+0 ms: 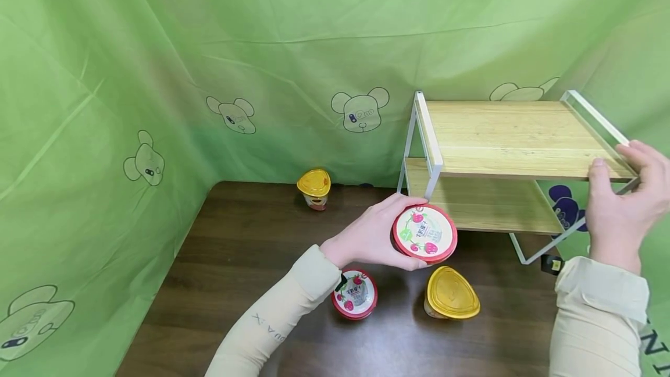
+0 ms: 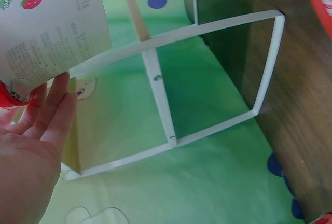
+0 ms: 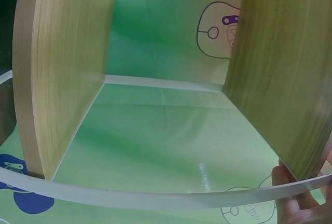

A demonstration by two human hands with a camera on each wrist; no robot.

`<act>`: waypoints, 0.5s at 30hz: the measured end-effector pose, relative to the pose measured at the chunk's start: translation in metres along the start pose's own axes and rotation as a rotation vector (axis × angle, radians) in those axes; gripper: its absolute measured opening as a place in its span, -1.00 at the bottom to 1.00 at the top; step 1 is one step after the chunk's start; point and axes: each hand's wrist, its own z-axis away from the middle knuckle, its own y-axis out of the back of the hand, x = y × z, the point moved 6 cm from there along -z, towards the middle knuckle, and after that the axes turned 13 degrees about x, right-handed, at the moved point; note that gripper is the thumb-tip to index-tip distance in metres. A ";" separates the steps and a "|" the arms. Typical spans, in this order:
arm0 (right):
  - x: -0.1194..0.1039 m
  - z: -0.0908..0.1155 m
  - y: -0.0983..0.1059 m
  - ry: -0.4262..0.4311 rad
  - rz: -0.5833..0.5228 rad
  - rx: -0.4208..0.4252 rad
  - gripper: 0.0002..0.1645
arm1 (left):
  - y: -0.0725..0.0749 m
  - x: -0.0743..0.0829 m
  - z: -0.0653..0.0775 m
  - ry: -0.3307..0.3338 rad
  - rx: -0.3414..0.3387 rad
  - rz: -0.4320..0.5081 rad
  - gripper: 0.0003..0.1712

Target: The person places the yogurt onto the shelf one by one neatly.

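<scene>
My left hand [image 1: 369,234] grips a round strawberry-printed tub [image 1: 425,234] with a red rim, held in the air in front of the rack's left side. In the left wrist view its white printed wall [image 2: 57,27] shows above the fingers [image 2: 49,112]. My right hand [image 1: 625,202] holds the right front corner of a two-tier shelf rack [image 1: 518,138], with wooden boards and a white metal frame. The right wrist view shows fingertips [image 3: 298,195] at the end of the upper board [image 3: 290,68]. A second strawberry tub [image 1: 355,294] stands below my left wrist.
A yellow-lidded cup [image 1: 452,294] stands on the dark wooden table [image 1: 235,284] in front of the rack. Another yellow-lidded cup [image 1: 314,188] is at the back, near the green cloth [image 1: 293,74] that hangs behind and beside the table.
</scene>
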 end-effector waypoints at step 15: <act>-0.002 0.000 -0.001 0.025 -0.022 0.021 -0.61 | -0.006 0.021 -0.015 -0.048 -0.022 0.006 0.10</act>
